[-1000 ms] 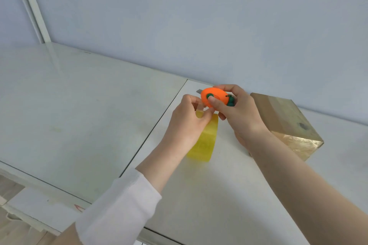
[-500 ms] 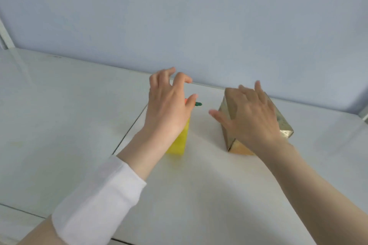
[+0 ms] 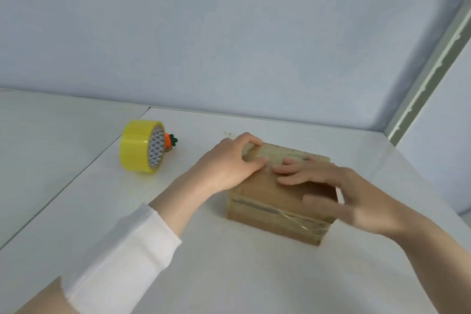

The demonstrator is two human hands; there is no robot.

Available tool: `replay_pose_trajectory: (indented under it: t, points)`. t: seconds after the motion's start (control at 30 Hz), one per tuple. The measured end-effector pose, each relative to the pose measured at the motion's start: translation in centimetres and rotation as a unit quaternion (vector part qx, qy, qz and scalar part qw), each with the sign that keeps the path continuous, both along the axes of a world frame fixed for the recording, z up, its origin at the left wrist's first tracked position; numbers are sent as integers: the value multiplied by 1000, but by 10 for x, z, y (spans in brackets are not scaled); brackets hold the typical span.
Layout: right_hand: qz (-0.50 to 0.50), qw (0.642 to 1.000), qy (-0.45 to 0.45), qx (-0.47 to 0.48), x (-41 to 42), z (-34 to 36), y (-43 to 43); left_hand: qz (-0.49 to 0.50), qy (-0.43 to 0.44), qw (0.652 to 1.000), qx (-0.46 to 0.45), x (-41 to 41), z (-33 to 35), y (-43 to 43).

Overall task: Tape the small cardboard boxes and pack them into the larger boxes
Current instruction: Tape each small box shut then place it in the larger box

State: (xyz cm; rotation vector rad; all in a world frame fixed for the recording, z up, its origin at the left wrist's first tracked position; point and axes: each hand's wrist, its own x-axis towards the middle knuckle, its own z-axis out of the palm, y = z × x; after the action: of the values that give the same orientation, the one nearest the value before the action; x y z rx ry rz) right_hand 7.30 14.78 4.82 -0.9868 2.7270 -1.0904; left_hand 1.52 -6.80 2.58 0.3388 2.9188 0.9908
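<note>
A small brown cardboard box (image 3: 265, 211) wrapped in clear tape lies on the white table (image 3: 229, 275) in front of me. My left hand (image 3: 229, 163) rests on the box's far left top edge, its fingers bent over the corner. My right hand (image 3: 331, 186) lies across the top of the box with its fingers stretched flat; it is blurred. A yellow tape roll (image 3: 141, 146) stands on its edge to the left. Partly hidden behind the roll is an orange carrot-shaped cutter (image 3: 170, 141).
A pale blue wall (image 3: 229, 33) rises just behind the table. A grey-white frame post (image 3: 428, 71) slants down at the right. A seam (image 3: 76, 173) splits the tabletop left of the tape roll.
Both hands have let go of the tape roll and the cutter, which now lie on the table at the left. The hands have moved onto the box, and the view has shifted right.
</note>
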Motion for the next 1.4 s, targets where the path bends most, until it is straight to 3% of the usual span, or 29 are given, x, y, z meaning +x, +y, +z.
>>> replay_pose_trajectory:
  t: [0.07,0.13,0.23,0.33,0.4,0.47,0.5,0.57,0.6,0.67,0.77,0.87,0.97,1.03,1.13,1.23,1.27,1.33,1.4]
  points:
    - [-76,994,-14,-82,-5,3,13,62,83,994,-19,5,5,14]
    - [-122,991,46,14,-16,0,10,80,158,984,-36,5,13,33]
    - [-118,981,37,150,-31,-15,-2,0,110,982,-152,4,12,60]
    - [-100,987,-23,127,-38,-20,4,-17,64,984,-166,2,5,61]
    - [-100,990,-61,73,-42,-21,10,8,77,995,-69,1,3,55]
    - [-135,981,-122,-60,-41,-24,14,75,56,991,98,4,-4,46]
    - [-156,962,-169,-149,-39,-28,16,113,25,972,205,9,-7,43]
    - [-179,893,-280,-305,-37,-37,22,160,-45,899,405,19,-13,43]
    - [-179,856,-330,-355,-35,-43,24,175,-66,866,463,22,-17,43]
    - [-173,813,-384,-402,-30,-53,25,186,-85,822,531,23,-24,41]
    - [-194,795,-395,-417,-27,-59,23,150,-191,759,604,29,-33,42]
    - [-203,785,-406,-422,-21,-58,21,144,-217,755,601,32,-40,42]
    - [-195,789,-406,-418,-12,-59,17,177,-197,789,555,28,-33,32]
    - [-192,797,-394,-416,-6,-53,19,177,-159,848,474,22,-26,19]
    - [-237,868,-271,-341,-6,-24,21,110,-9,949,296,14,0,3]
    - [-202,967,-93,-125,-16,2,6,2,82,989,120,6,25,22]
    - [-175,984,-32,-25,-21,3,-1,-21,90,995,36,5,25,32]
    - [-145,976,37,160,-26,-7,-14,-41,73,988,-130,7,13,50]
    - [-147,955,48,254,-26,-18,-17,-43,35,977,-208,7,3,55]
